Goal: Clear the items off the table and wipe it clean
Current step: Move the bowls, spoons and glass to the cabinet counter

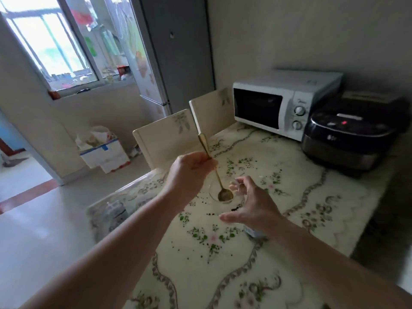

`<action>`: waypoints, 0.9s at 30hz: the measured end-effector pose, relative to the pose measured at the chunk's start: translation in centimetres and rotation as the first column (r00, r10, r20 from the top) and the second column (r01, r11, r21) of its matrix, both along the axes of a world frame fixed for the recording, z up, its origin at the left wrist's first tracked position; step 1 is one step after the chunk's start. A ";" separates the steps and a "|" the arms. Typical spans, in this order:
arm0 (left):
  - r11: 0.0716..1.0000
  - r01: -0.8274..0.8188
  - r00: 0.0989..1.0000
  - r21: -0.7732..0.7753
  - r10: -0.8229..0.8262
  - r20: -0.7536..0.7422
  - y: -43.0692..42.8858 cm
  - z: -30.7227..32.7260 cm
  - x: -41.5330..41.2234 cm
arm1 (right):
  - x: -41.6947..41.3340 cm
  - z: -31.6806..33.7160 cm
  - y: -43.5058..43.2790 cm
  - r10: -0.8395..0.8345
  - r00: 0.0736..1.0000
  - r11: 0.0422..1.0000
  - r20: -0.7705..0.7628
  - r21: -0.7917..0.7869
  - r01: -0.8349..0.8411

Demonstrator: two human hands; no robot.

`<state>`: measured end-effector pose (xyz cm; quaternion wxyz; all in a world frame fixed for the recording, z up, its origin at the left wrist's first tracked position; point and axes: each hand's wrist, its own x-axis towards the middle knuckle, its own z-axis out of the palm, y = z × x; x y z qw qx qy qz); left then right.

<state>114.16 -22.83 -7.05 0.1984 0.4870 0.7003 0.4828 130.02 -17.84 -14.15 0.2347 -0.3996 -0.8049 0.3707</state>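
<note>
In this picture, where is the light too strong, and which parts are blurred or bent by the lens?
Head view: the window is overexposed, so the outside is washed out; the clear glass near the right hand is hard to see, slightly motion-blurred; the gold spoon in the left hand is sharper; wide-angle distortion bends the fridge.

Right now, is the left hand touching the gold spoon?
Touching. The head view shows the left hand pinching the gold spoon mid-handle between fingertips, with the bowl hanging down into a clear glass on the table.
</note>
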 end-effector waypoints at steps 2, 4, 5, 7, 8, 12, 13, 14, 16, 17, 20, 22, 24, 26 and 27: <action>0.997 0.068 0.997 -0.027 -0.069 -0.021 -1.5 -0.4 2.6 | 2.6 -0.2 -2.5 -0.079 0.997 0.996 0.006 0.033 0.078; 0.991 0.128 0.992 -0.044 -0.128 -0.013 -2.6 -0.8 4.9 | 4.9 -0.3 -4.7 -0.166 0.986 0.985 0.013 0.045 0.165; 0.986 0.157 0.987 -0.054 -0.158 -0.007 -3.1 -1.0 5.9 | 6.0 -0.3 -5.7 -0.211 0.977 0.977 0.017 0.041 0.210; 0.969 0.234 0.972 -0.078 -0.235 0.001 -4.0 -1.6 8.5 | 8.5 -0.3 -7.9 -0.289 0.957 0.957 0.034 0.032 0.288; 0.961 0.264 0.964 -0.084 -0.265 -0.006 -4.2 -1.8 9.7 | 9.8 -0.4 -8.8 -0.317 0.948 0.948 0.041 0.029 0.316; 0.911 0.401 0.916 -0.096 -0.398 0.049 -5.1 -2.0 14.8 | 14.7 0.0 -12.0 -0.428 0.904 0.904 0.003 -0.022 0.428; 0.890 0.449 0.893 -0.086 -0.444 0.067 -5.2 -1.7 16.6 | 16.4 0.5 -12.8 -0.470 0.883 0.883 -0.008 -0.018 0.470; 0.875 0.479 0.877 -0.071 -0.474 0.080 -5.1 -1.5 18.0 | 17.7 0.9 -13.4 -0.503 0.864 0.864 -0.011 -0.014 0.503; 0.845 0.534 0.842 -0.026 -0.529 0.110 -5.0 -0.7 20.9 | 20.4 1.7 -14.3 -0.563 0.826 0.827 -0.022 -0.005 0.563; 0.823 0.568 0.816 0.000 -0.563 0.134 -5.1 -0.1 22.4 | 21.9 2.0 -14.7 -0.596 0.802 0.803 -0.035 -0.003 0.597; 0.747 0.661 0.727 0.074 -0.661 0.183 -5.1 1.0 27.6 | 26.9 3.0 -16.3 -0.702 0.710 0.710 -0.060 0.011 0.704; 0.688 0.718 0.665 0.108 -0.723 0.188 -5.3 1.1 31.2 | 30.1 3.6 -17.8 -0.764 0.644 0.644 -0.041 0.029 0.765; 0.632 0.767 0.611 0.113 -0.773 0.171 -5.4 0.8 34.9 | 33.3 3.9 -19.4 -0.824 0.566 0.565 -0.033 0.038 0.824; 0.575 0.812 0.556 0.100 -0.815 0.164 -5.9 0.6 38.7 | 36.7 3.7 -20.9 -0.869 0.494 0.493 -0.026 0.030 0.869; 0.549 0.831 0.531 0.090 -0.831 0.167 -6.2 0.5 40.4 | 38.2 3.5 -21.5 -0.884 0.468 0.468 -0.014 0.018 0.884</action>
